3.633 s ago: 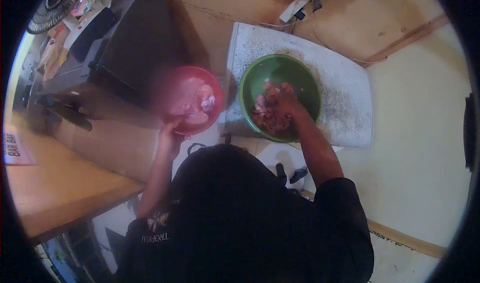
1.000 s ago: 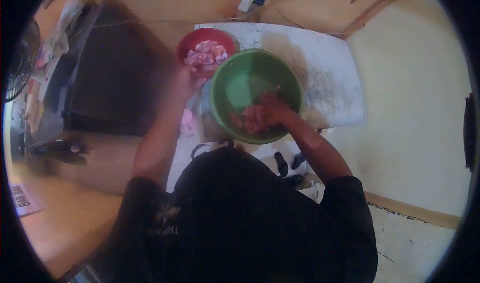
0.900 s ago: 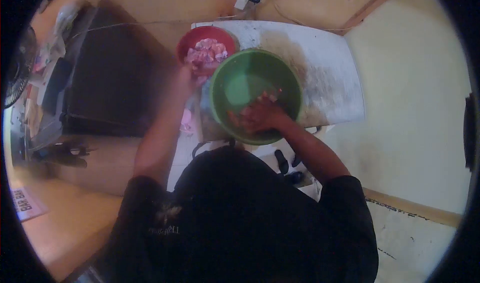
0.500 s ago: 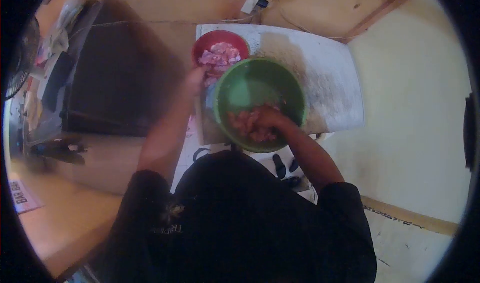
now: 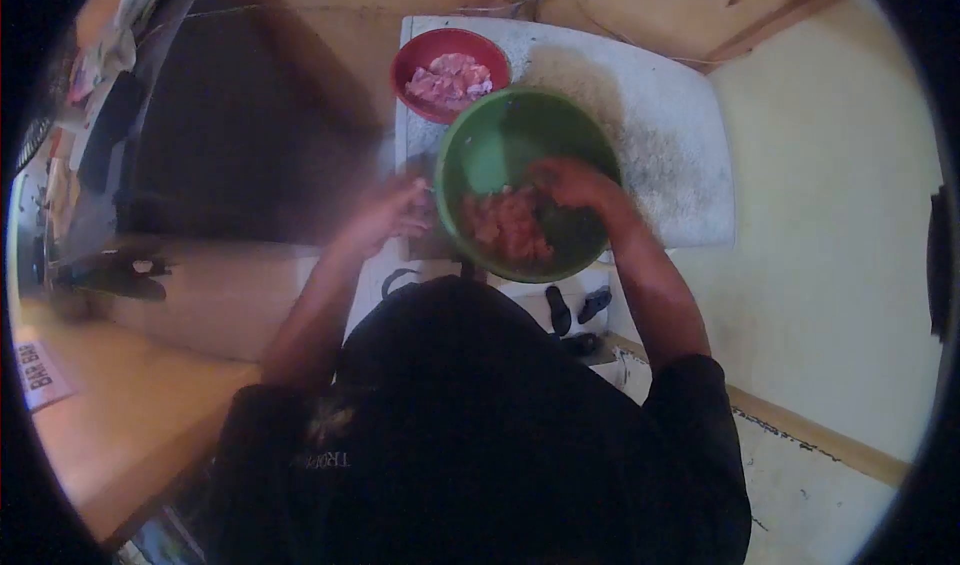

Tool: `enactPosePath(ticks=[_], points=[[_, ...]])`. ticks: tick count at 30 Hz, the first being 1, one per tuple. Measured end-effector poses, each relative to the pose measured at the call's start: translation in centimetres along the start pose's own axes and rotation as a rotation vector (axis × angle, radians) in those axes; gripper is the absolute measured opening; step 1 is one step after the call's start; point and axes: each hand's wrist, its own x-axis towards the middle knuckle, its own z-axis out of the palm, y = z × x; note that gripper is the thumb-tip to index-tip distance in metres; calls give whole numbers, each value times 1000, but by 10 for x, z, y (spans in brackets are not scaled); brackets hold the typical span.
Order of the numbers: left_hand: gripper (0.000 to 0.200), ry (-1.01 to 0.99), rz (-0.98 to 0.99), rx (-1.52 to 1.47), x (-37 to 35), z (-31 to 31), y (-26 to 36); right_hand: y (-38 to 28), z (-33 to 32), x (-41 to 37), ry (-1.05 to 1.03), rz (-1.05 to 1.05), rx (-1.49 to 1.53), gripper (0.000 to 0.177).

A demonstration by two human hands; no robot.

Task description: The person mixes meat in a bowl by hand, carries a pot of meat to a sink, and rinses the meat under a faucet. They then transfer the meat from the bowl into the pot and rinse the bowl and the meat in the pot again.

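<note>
The left hand (image 5: 400,210) had come away from the red bowl (image 5: 405,88), whose rim it was at half a second before. It was now beside the left of the green basin (image 5: 452,227), part-open with the fingers loosely spread. Blur hid whether it touched the rim or had hold of anything small. The right hand (image 5: 568,181) had lifted from the middle of the meat (image 5: 510,227) to its upper right edge, inside the basin. Its fingers were bent and blurred; how far open they were, and whether they gripped a piece, could not be told.

The red bowl, held off the worktop (image 5: 680,135) in the oldest frame, stood on its far left corner, up against the basin in view.

There were two hands, one red bowl and one green basin. There were two heaps of meat: one low in the basin, one paler heap (image 5: 450,80) in the bowl. The pieces were too blurred to count. Two dark slippers (image 5: 559,310) lay on the floor, with a third dark shape (image 5: 581,344) just beside them.
</note>
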Motion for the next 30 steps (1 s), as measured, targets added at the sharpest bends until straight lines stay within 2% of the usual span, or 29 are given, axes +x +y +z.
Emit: enactPosePath(ticks=[1,2,3,4,5,7,8,10,11,13,15,16,18,19,21,22,24,25,27,28,30], points=[[57,-12,0,-1,-7,1,-6,-21,-6,2,-45,255,184,40],[59,-58,64,-10,-10,10,-12,-38,-4,9,-47,250,182,40],[62,-104,128,-18,-11,20,-16,-59,3,16,-29,159,183,41],[63,-92,25,-90,-18,31,-10,-79,10,20,-11,68,185,43],[63,-86,31,-92,-18,40,-9,-97,14,20,-12,61,181,43],[67,-140,8,-136,-15,59,-6,-119,16,15,-74,-33,-84,41],[67,-132,10,-139,-12,62,-10,-111,27,17,-77,-40,-84,41],[68,-35,76,-80,-5,66,-21,-97,44,14,-258,27,-272,35],[68,-30,74,-85,-6,66,-23,-95,40,6,-264,22,-272,35],[68,-45,80,-50,-11,67,-17,-122,-7,-13,-476,168,-546,31],[66,-8,54,-89,-11,68,-18,-80,-26,-10,-527,493,313,27],[64,22,19,-123,-12,69,-20,-58,-28,-10,-530,493,313,27],[64,12,8,-136,-19,73,-14,-18,-17,-11,49,196,33,28],[64,3,2,-143,-21,74,-10,-4,-3,-10,54,199,32,28],[65,-24,46,-134,-11,69,-21,17,16,-6,-65,282,78,36],[67,-46,87,-134,-9,68,-23,3,13,-2,-62,282,76,36],[67,-34,91,-134,-8,69,-24,-33,11,7,-742,303,104,24],[68,-21,91,-134,-9,69,-25,-49,3,1,-747,301,99,24],[67,-17,109,-107,4,63,-39,-82,-10,-13,-513,197,194,32],[66,-15,130,-72,5,60,-37,-94,-13,-11,-514,185,183,32],[65,-29,141,-117,-1,61,-32,-119,-15,-4,-519,327,238,28]])
